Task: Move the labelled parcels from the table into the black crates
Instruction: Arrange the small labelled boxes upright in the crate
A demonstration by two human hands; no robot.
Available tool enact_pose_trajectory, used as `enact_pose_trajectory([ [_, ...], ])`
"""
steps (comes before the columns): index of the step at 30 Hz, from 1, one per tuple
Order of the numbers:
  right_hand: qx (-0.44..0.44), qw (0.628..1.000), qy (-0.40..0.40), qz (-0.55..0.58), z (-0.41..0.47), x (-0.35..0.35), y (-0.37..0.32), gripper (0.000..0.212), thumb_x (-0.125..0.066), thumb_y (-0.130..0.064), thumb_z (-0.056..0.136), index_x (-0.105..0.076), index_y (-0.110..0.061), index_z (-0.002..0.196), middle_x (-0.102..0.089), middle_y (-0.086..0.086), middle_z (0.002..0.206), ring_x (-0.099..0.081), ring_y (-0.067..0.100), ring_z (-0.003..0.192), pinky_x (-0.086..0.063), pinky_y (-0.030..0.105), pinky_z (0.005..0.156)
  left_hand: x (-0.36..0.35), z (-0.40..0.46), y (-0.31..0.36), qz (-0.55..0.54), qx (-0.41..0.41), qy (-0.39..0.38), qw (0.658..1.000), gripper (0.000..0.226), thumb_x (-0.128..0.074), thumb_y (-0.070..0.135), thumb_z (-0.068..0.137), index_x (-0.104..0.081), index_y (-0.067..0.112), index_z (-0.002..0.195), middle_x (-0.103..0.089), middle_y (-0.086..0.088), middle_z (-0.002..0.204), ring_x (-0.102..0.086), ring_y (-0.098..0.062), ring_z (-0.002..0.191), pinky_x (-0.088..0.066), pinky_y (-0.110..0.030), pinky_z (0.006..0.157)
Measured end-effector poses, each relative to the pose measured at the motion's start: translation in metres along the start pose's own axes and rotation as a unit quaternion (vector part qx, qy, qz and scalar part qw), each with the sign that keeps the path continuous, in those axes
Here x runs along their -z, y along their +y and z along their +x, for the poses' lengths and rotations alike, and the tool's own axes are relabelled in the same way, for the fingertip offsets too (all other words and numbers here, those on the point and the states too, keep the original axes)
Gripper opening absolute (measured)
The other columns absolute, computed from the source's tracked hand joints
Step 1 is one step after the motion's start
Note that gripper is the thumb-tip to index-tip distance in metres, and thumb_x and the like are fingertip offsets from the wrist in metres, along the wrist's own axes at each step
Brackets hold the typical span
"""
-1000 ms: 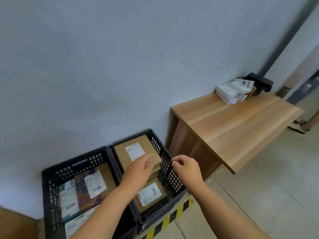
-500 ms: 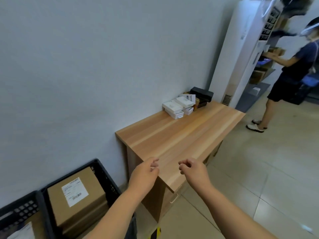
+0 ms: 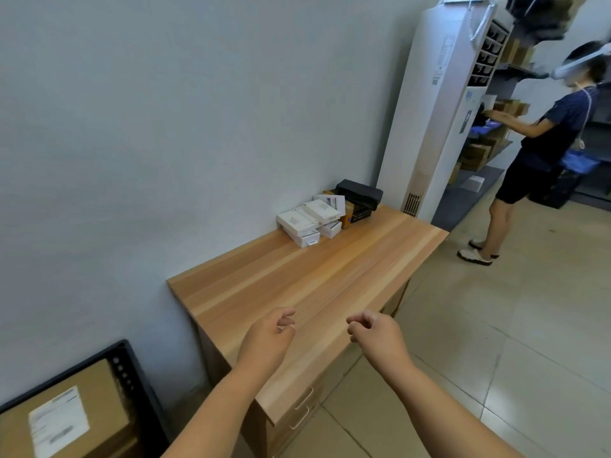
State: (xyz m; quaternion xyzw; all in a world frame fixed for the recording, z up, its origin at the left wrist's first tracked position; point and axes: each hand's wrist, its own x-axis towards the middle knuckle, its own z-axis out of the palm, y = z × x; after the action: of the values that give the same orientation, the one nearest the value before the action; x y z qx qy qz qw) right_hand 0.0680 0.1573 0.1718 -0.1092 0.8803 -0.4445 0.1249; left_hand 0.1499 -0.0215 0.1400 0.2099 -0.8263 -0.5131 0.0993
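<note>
One brown cardboard parcel with a white label (image 3: 66,421) already sits in the black plastic crate (image 3: 132,368) at lower left, while a small heap of white labelled boxes (image 3: 309,219) remains at the far end of the light wooden table (image 3: 297,282), so the job looks only partly done. Both the left hand (image 3: 267,338) and right hand (image 3: 375,335) hover over the table's near end, fingers loosely curled and holding nothing, well apart from that heap.

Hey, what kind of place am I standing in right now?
Probably a parcel sorting or stock room. A black crate on the floor holds a labelled cardboard parcel, small white boxes are stacked on a wooden table, and another person is handling cardboard boxes at shelves.
</note>
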Motion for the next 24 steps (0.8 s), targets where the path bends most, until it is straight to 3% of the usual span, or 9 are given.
enact_pose_trajectory([
  [7, -0.012, 1.0, 0.011, -0.01, 0.109, 0.049, 0.017, 0.02, -0.052, -0.013, 0.09, -0.063, -0.028, 0.084, -0.068, -0.003, 0.08, -0.068, 0.02, 0.079, -0.055, 0.036, 0.074, -0.062, 0.106, 0.02, -0.038, 0.015, 0.003, 0.999, 0.033, -0.052, 0.014, 0.09, -0.059, 0.027, 0.119, -0.062, 0.012, 0.103, -0.06, -0.009, 0.093, -0.046, -0.024, 0.079],
  [14, -0.015, 1.0, 0.014, -0.016, 0.236, 0.089, 0.015, 0.02, -0.053, -0.014, 0.09, -0.063, -0.029, 0.081, -0.069, -0.004, 0.079, -0.069, 0.023, 0.081, -0.054, 0.034, 0.073, -0.089, 0.222, 0.049, -0.05, 0.023, 0.015, 0.998, 0.03, -0.054, 0.015, 0.089, -0.055, 0.042, 0.102, -0.063, 0.013, 0.102, -0.061, -0.012, 0.093, -0.05, -0.038, 0.089],
  [17, -0.013, 1.0, 0.004, -0.017, 0.279, 0.093, 0.014, 0.022, -0.053, -0.015, 0.089, -0.062, -0.032, 0.078, -0.069, -0.005, 0.079, -0.069, 0.022, 0.081, -0.055, 0.039, 0.075, -0.092, 0.257, 0.056, -0.05, 0.032, 0.027, 0.998, 0.03, -0.054, 0.015, 0.09, -0.056, 0.035, 0.111, -0.062, 0.014, 0.103, -0.061, -0.01, 0.094, -0.049, -0.034, 0.09],
  [24, 0.013, 0.998, -0.047, -0.037, 0.366, 0.081, 0.01, 0.02, -0.051, -0.015, 0.091, -0.062, -0.03, 0.083, -0.068, -0.007, 0.08, -0.068, 0.021, 0.082, -0.053, 0.032, 0.069, -0.089, 0.311, 0.051, -0.029, 0.063, 0.061, 0.996, 0.028, -0.055, 0.015, 0.089, -0.058, 0.037, 0.106, -0.063, 0.014, 0.102, -0.062, -0.009, 0.093, -0.047, -0.026, 0.084],
])
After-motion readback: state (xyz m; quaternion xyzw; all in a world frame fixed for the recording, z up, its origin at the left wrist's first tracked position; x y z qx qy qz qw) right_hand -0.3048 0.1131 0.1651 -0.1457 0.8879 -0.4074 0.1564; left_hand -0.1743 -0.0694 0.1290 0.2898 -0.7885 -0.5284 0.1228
